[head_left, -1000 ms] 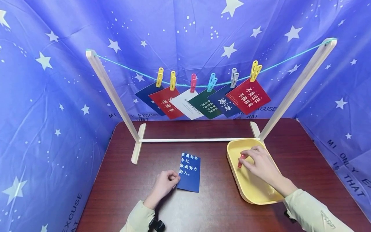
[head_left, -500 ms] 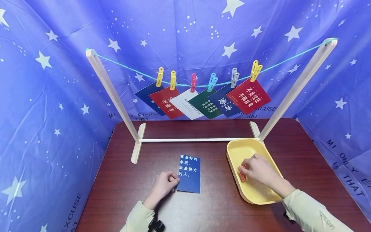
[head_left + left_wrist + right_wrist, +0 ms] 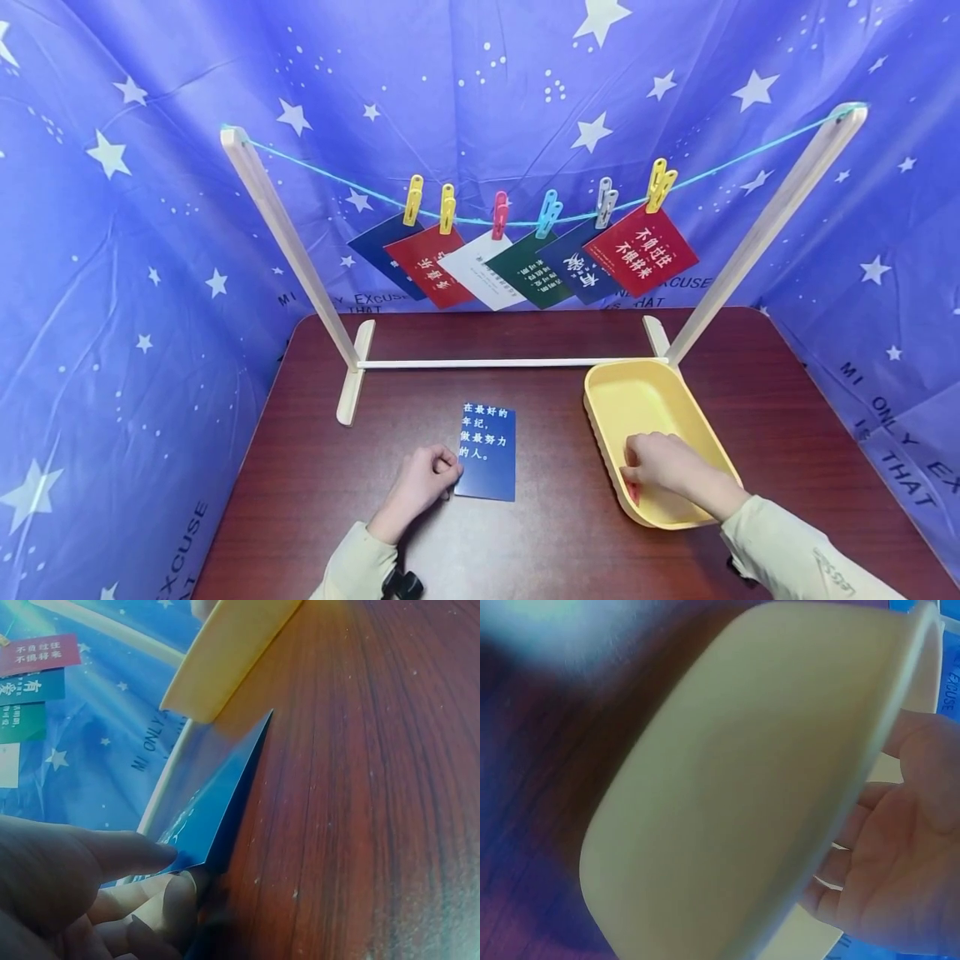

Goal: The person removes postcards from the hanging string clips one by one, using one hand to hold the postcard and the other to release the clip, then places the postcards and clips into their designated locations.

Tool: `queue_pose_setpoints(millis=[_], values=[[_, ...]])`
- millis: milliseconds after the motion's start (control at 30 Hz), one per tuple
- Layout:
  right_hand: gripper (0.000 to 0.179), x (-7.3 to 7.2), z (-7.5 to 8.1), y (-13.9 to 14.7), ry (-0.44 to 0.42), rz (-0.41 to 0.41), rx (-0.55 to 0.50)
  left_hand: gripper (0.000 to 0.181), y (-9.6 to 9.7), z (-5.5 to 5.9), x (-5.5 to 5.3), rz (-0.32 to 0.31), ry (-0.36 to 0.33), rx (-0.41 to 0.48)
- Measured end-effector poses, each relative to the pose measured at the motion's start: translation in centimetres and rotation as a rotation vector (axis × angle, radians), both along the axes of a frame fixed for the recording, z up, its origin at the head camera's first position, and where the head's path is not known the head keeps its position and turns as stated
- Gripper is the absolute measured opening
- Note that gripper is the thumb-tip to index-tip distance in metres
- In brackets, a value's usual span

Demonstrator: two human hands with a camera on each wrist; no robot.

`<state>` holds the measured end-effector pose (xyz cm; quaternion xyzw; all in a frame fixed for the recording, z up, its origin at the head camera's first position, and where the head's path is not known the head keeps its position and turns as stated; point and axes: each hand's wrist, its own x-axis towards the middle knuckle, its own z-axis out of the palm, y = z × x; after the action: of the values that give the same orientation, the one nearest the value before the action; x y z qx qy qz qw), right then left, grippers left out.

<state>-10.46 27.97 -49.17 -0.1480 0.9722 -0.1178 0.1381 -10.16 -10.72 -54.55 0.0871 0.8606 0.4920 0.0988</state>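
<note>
My left hand pinches a blue card with white writing by its left edge. In the left wrist view the card slants up off the table between thumb and finger. My right hand reaches down inside a yellow plastic basin, its fingers around a red clothespin low against the basin's near left side. Most of the clothespin is hidden by the fingers. The basin wall covers the right fingertips in the right wrist view.
Behind stands a wooden frame with a teal string. Several cards, among them a red card and a white card, hang from it by coloured clothespins. A starry blue curtain surrounds the dark red table.
My right hand has moved toward the basin's near end and lower with the red clothespin. The left hand keeps hold of the blue card, which has come down slightly flatter and nearer.
</note>
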Motion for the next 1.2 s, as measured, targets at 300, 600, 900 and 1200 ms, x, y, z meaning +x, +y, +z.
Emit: queue_pose_setpoints(millis=[300, 600, 900, 1200], values=[[0.027, 0.4, -0.6, -0.4, -0.001, -0.018, 0.020, 0.011, -0.1, 0.0, 0.0, -0.007, -0.020, -0.008], [0.022, 0.5, 0.0, -0.5, 0.042, -0.010, -0.032, 0.012, -0.2, 0.1, 0.1, -0.009, -0.022, -0.016], [0.022, 0.1, 0.3, -0.3, 0.089, 0.037, -0.059, 0.012, -0.2, 0.1, 0.1, -0.011, -0.014, -0.024], [0.057, 0.1, -0.6, -0.1, 0.100, 0.092, 0.008, 0.012, -0.2, -0.1, 0.1, -0.006, 0.000, -0.061]])
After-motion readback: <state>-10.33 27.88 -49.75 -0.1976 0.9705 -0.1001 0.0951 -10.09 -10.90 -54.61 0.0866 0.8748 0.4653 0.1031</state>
